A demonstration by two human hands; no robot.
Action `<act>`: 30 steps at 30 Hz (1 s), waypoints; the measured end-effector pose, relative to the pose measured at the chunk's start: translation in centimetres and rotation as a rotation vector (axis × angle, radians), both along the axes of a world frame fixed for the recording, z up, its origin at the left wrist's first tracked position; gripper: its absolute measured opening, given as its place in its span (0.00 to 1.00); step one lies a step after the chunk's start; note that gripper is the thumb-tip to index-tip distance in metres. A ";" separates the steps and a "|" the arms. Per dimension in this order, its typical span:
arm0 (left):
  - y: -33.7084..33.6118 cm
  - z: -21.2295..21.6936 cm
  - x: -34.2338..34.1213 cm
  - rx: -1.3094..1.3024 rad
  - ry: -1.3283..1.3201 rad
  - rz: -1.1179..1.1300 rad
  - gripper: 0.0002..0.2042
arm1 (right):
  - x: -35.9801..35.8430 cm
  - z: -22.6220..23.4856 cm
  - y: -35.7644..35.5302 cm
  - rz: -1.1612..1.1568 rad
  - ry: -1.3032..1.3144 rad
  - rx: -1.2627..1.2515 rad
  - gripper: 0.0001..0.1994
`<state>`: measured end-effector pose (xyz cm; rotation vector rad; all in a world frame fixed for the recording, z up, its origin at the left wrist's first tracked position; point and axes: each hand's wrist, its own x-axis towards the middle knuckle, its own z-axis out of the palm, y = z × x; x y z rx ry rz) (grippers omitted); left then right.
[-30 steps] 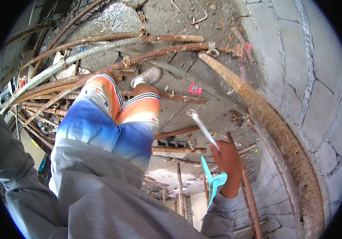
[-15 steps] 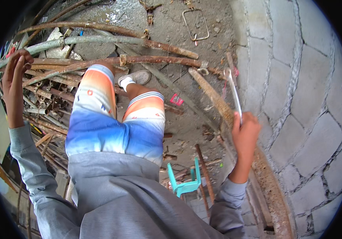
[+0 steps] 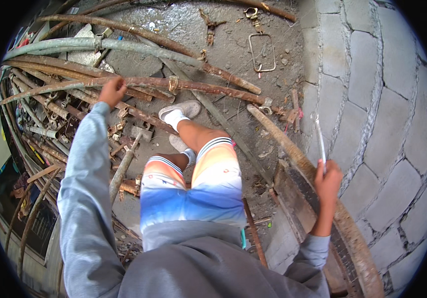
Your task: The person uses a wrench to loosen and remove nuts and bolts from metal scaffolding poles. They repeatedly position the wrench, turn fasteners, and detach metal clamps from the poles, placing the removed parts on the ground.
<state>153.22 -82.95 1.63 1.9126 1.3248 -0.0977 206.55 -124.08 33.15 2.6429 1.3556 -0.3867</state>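
A silver wrench (image 3: 320, 140) is held by its lower end in my right hand (image 3: 328, 181), with the ring-shaped head pointing away from me. The fingers are closed around the handle beside the block wall. My left hand (image 3: 112, 93) is over a long rusty pipe (image 3: 144, 82), its fingers loosely curled with a gap at the thumb. Nothing shows in it, and whether it touches the pipe cannot be made out. A clamp (image 3: 173, 84) is fixed on that pipe, to the right of my left hand.
Rusty pipes and clamps pile up on the left (image 3: 49, 107). A greenish pipe (image 3: 119, 44) crosses the far side. A grey block wall (image 3: 392, 109) rises on the right, with a long rusty pipe (image 3: 298, 154) along it. A bent wire frame (image 3: 262, 52) lies on the dirt floor.
My left hand has swung inward from the far left to above the rusty pipe. My legs have stepped to a new stance. The wrench stays in my right hand, slightly lower and further right.
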 end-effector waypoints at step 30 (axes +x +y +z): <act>-2.0 -26.1 6.5 0.285 0.342 -0.648 0.29 | -18.1 -48.5 13.8 0.017 1.282 0.172 0.23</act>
